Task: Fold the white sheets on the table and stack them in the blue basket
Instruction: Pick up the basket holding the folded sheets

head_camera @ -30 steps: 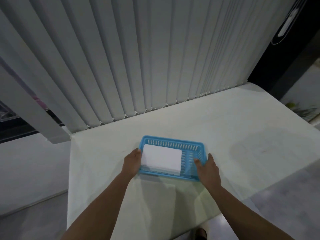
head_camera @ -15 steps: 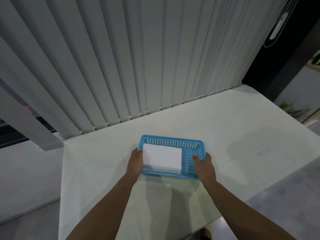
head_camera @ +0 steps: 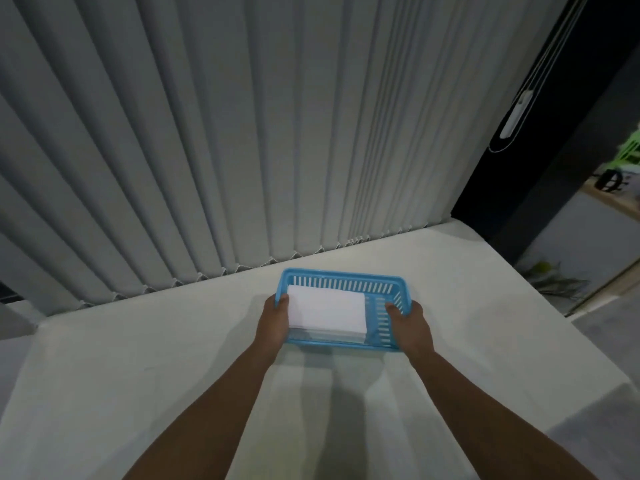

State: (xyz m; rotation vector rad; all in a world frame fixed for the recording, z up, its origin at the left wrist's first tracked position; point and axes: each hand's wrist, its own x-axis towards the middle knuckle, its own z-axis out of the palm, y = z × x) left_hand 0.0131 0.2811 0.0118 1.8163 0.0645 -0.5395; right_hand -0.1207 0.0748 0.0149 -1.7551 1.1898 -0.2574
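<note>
We see the blue basket (head_camera: 346, 276) on the white table (head_camera: 138, 358), gripped at both ends; the left hand (head_camera: 273, 322) curls round its left rim, thumb inside against the folded white sheets (head_camera: 327, 311); the right hand (head_camera: 412, 323) clasps the right rim, thumb inside; the stack lies between both hands, nearer the left.

1. No text, label, brand, number or sign can be read anywhere in the view.
2. The blue basket (head_camera: 341, 276) shows plain slotted plastic, and the white sheets (head_camera: 327, 311) in it show a blank top face.
3. The white cord pull (head_camera: 516, 116) at upper right is too blurred to show any marking.
</note>
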